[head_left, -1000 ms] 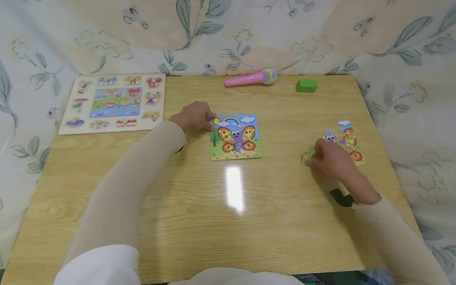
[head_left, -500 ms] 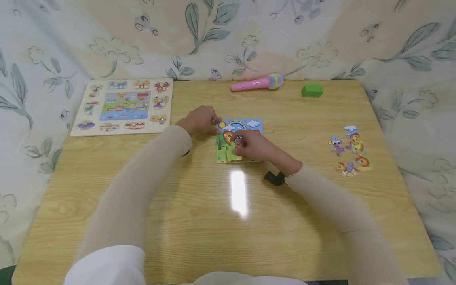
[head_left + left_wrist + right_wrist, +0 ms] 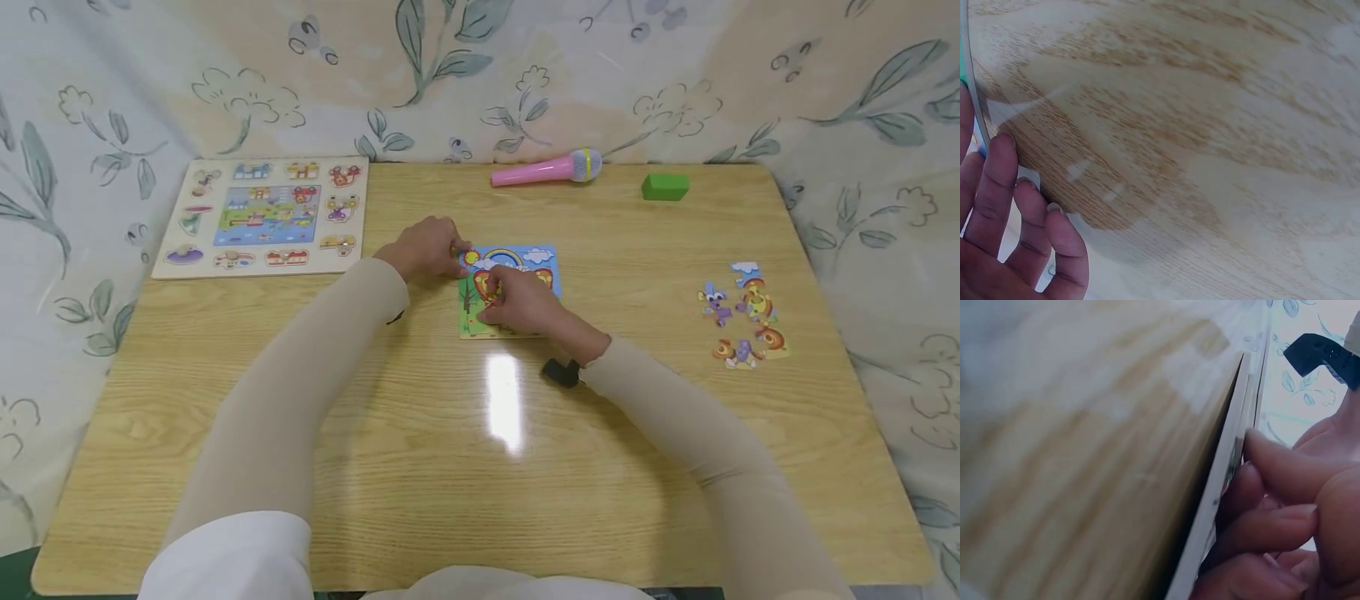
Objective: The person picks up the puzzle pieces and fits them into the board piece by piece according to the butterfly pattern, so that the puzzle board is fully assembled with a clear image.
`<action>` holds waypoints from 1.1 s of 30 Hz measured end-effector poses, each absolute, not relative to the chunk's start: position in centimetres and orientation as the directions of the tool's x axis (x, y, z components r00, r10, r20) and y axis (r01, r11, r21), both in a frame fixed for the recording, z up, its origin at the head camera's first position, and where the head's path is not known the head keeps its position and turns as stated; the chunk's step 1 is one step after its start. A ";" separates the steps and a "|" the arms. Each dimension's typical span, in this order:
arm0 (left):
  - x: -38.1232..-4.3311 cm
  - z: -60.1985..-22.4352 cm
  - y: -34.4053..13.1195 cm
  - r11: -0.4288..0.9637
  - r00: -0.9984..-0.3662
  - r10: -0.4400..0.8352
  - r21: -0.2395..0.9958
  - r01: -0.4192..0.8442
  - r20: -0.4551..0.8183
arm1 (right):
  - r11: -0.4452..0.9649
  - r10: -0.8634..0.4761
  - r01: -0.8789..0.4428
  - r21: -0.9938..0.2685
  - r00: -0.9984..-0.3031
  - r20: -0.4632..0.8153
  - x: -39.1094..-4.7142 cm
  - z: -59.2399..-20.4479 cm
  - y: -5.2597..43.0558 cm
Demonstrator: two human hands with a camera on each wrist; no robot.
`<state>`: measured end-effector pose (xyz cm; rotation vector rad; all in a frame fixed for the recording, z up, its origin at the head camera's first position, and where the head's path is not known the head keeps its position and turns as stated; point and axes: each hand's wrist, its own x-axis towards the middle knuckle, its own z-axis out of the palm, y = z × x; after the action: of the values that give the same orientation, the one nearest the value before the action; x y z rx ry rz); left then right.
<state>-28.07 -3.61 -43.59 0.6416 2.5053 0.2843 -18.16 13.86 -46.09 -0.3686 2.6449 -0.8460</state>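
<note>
A square butterfly puzzle board (image 3: pixel 540 257) with a rainbow and sun lies flat at the middle of the table. My left hand (image 3: pixel 429 248) holds its upper left edge with the fingertips; in the left wrist view the fingers (image 3: pixel 991 200) meet the board's rim. My right hand (image 3: pixel 528 304) is over the board's lower middle, thumb and index finger pinching a small green puzzle piece against its surface. That piece is mostly hidden by the hand. In the right wrist view the curled fingers (image 3: pixel 1260 531) lie along the board's face.
Loose puzzle pieces (image 3: pixel 757 302) lie in a cluster at the right. A larger wooden peg puzzle (image 3: pixel 258 265) sits at the back left. A pink toy microphone (image 3: pixel 536 172) and a green block (image 3: pixel 665 187) stand along the table's back edge, by the flowered cloth.
My right hand has carried the green piece leftward from the loose pieces to the board, then shifted slightly up and left there. My left hand has stayed at the board's edge.
</note>
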 end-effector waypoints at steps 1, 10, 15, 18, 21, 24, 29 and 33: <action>-28.1 -43.7 -3.5 0.863 -0.744 0.500 0.323 0.388 -0.443 | 0.796 -0.333 -0.136 -0.590 -0.913 -0.238 -18.1 -46.1 13.9; -28.0 -43.8 -2.7 0.847 -0.722 0.528 0.342 0.408 -0.446 | 0.852 -0.269 -0.117 -0.509 -0.934 -0.234 -17.8 -46.5 14.2; -28.1 -43.9 -2.8 0.850 -0.725 0.521 0.347 0.396 -0.451 | 0.835 -0.296 -0.162 -0.526 -0.937 -0.182 -17.4 -46.6 14.3; -28.1 -44.0 -3.1 0.858 -0.729 0.510 0.336 0.389 -0.456 | 0.812 -0.312 -0.180 -0.555 -0.938 -0.152 -16.6 -46.2 15.2; -28.1 -44.0 -3.5 0.858 -0.730 0.509 0.337 0.388 -0.456 | 0.828 -0.281 -0.165 -0.536 -0.949 -0.141 -15.3 -44.8 18.4; -28.1 -43.9 -3.8 0.854 -0.726 0.515 0.341 0.392 -0.456 | 0.885 -0.210 -0.105 -0.454 -0.959 -0.188 -13.9 -42.9 23.9; -28.5 -43.7 -3.9 0.856 -0.727 0.512 0.341 0.388 -0.458 | 0.955 -0.091 0.005 -0.297 -0.947 -0.309 -10.6 -41.1 34.7; -28.6 -43.7 -3.7 0.856 -0.715 0.513 0.338 0.391 -0.474 | 0.970 -0.012 0.080 -0.230 -0.927 -0.375 -8.3 -41.7 40.1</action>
<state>-28.58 -3.74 -43.70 0.6568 2.4589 0.2864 -8.30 40.11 -41.69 0.0490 2.7370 -0.3420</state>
